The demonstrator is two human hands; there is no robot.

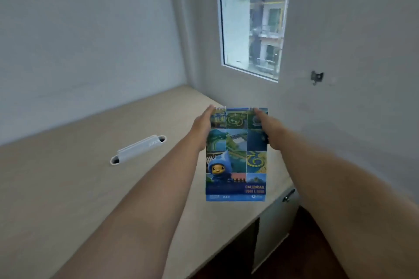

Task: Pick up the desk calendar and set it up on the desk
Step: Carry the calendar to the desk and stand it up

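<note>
The desk calendar (235, 161) is a spiral-bound pad whose blue and green cover is a grid of pictures with a blue cartoon figure and the word CALENDAR at its lower edge. It stands nearly upright over the right part of the light wooden desk (68, 199), cover toward me. My left hand (205, 125) holds its upper left edge and my right hand (266, 130) holds its upper right edge, fingers reaching to the wire binding at the top. Whether its lower edge touches the desk I cannot tell.
A white plastic cable grommet strip (138, 150) is set into the desk to the left of my left forearm. White walls close the desk at the back and right, with a window (251, 20) above. A metal latch (289, 195) sits on the cabinet front below the desk's right edge.
</note>
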